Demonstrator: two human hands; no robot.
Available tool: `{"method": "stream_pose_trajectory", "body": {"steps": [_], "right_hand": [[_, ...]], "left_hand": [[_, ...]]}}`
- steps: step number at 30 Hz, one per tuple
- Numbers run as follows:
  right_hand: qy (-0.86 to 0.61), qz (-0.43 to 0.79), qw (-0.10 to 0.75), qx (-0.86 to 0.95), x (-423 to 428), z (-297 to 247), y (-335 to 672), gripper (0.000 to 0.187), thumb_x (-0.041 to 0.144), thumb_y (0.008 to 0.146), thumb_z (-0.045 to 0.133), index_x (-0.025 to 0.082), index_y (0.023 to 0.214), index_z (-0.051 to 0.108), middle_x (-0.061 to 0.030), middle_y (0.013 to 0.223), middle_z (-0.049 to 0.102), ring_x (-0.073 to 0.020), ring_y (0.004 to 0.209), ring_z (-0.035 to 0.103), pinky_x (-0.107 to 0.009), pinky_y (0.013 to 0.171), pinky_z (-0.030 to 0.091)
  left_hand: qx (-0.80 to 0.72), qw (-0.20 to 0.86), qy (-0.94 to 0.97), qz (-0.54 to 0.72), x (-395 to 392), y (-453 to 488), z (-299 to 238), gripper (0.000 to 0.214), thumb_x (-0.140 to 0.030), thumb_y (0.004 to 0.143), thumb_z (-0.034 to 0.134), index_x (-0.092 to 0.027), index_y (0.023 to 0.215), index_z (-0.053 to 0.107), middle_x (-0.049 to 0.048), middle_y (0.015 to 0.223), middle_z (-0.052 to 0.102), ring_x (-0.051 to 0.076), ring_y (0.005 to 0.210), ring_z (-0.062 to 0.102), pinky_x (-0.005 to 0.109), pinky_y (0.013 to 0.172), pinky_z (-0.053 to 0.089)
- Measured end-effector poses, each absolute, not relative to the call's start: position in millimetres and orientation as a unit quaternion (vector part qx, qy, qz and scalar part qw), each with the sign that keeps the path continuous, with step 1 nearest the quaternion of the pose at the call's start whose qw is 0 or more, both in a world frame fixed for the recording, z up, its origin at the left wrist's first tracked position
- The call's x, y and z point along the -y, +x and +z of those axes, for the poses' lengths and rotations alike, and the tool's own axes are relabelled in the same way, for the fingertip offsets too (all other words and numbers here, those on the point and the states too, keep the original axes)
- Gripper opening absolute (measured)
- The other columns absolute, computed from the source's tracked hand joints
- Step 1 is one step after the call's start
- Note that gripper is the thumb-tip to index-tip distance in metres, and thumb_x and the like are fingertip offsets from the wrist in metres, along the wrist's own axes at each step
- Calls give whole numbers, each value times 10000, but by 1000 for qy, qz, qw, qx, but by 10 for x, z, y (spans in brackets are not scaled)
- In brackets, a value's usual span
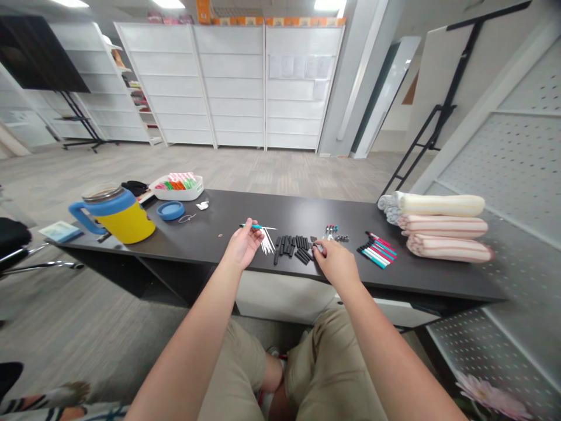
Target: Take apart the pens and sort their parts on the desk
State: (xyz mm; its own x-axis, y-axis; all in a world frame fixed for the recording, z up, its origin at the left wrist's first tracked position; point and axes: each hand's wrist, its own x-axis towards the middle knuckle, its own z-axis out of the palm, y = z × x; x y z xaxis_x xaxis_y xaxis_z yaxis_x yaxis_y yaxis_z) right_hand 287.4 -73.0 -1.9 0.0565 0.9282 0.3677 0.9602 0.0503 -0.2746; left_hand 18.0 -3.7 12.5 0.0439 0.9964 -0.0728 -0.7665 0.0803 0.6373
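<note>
My left hand (243, 241) is raised just above the dark table (245, 213) and pinches a thin teal pen part with a white tip (258, 227). Just right of it lie several white pen refills (267, 241) and a row of black pen barrels (293, 245). My right hand (335, 260) rests on the table at the right end of that row, fingers curled over a small piece I cannot make out. Small pen tips and caps (333, 233) lie beyond it. Several assembled pens (377, 249) lie further right.
A yellow jug with a blue handle (118, 215), a blue lid (170, 210) and a white tray of coloured items (177, 186) stand on the table's left. Rolled towels (442, 225) are stacked at the right. White shelving stands across the room. My knees are under the table edge.
</note>
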Motion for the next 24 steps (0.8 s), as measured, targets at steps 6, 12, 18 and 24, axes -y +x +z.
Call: {"method": "stream_pose_trajectory", "body": {"steps": [6, 12, 18, 24], "right_hand": [[-691, -43, 250, 677, 762, -36, 2866, 213, 345, 991, 589, 237, 1086, 745, -42, 952, 723, -184, 775, 651, -309, 666, 381], [-681, -43, 258, 684, 772, -32, 2861, 201, 338, 991, 583, 251, 1051, 753, -41, 982, 716, -181, 803, 654, -307, 668, 376], [-691, -44, 268, 670, 752, -104, 2894, 180, 383, 959, 639, 238, 1002, 735, -36, 960, 706, -185, 776, 636, -304, 667, 380], [-695, -46, 267, 666, 741, -111, 2889, 162, 345, 955, 627, 245, 927, 752, -48, 955, 722, -196, 762, 639, -308, 657, 366]], "left_hand": [[-259, 701, 236, 621, 15, 174, 70, 204, -265, 906, 817, -107, 908, 687, 34, 766, 666, 102, 646, 616, 256, 683, 570], [-254, 710, 241, 612, 16, 170, 65, 207, -269, 914, 808, -97, 907, 693, 26, 763, 648, 100, 650, 607, 261, 682, 569], [-258, 705, 244, 614, 10, 173, 60, 235, -293, 884, 841, -111, 890, 692, 9, 742, 632, 92, 629, 590, 251, 657, 552], [-263, 703, 254, 610, 18, 179, 54, 277, -333, 864, 860, -115, 894, 691, 15, 769, 644, 94, 635, 594, 260, 663, 553]]}}
